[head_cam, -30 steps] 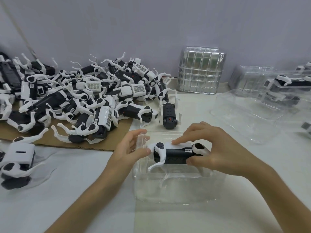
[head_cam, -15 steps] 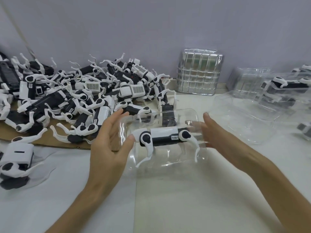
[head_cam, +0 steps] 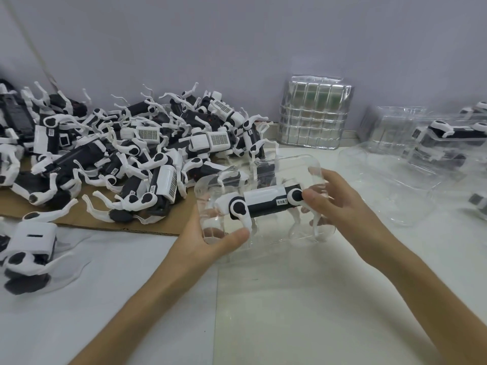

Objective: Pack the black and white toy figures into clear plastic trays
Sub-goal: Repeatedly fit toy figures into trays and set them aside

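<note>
Risk centres on the toy figure [head_cam: 266, 204], which lies in the clear tray [head_cam: 287, 167] at the centre of the frame, its white legs pointing down into the moulded pockets. The left hand [head_cam: 208, 241] grips the tray's lower left corner, thumb in front. The right hand [head_cam: 340, 206] clasps the right end, fingers curled over tray and figure. The thin shell probably flexes under an uneven squeeze, which could pop the figure out or bend a slender leg. A tilt toward the loose pile [head_cam: 137, 154] at upper left could drop it among unpacked figures.
</note>
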A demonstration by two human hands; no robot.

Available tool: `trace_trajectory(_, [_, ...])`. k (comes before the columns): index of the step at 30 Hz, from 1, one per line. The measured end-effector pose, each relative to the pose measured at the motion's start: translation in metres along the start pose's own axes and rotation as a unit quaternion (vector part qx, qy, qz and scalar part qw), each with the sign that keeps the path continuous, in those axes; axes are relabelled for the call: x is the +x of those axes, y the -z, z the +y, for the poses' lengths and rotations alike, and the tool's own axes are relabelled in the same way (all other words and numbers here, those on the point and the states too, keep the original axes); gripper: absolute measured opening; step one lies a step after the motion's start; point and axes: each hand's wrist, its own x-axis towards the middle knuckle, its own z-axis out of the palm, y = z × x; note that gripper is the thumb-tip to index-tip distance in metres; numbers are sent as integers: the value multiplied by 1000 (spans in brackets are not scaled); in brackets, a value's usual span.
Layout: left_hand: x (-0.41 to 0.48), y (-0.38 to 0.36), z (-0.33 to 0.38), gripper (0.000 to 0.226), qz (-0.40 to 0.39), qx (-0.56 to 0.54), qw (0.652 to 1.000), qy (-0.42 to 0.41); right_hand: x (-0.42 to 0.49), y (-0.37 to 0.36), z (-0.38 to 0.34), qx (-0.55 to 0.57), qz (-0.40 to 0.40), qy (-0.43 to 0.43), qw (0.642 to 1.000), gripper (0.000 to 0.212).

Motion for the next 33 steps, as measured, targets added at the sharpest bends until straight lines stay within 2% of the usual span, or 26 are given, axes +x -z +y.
trace_trajectory(4, [0,-1,2,63,23,13,1000,-11,3,-1,6,-16,1,-16,1000,78])
trace_trajectory(6, [0,0,2,69,45,18,999,-17,2,-1,7,-29,-6,-19,999,78])
trace_trajectory(8, [-2,-1,3,77,61,15,998,-22,2,-1,6,-38,-20,-14,999,69])
trace_trajectory(10, [-2,-2,3,75,75,10,997,-27,0,-1,4,-35,-39,-11,999,58])
trace_trajectory(17, [0,1,2,74,104,-8,994,-31,-2,7,2,6,-135,1,991,58])
trace_trajectory(20, [-1,0,2,73,108,-15,993,-35,-1,7,4,17,-114,13,993,59])
trace_trajectory(24, [-2,-2,0,69,105,-21,993,-56,1,6,5,-4,-54,34,998,80])
trace_trajectory(29, [-3,-3,-3,100,74,-14,995,-61,2,5,7,-23,-16,46,999,86])
trace_trajectory(33, [-4,0,0,98,73,-36,995,-61,2,2,9,-18,-20,40,999,86])
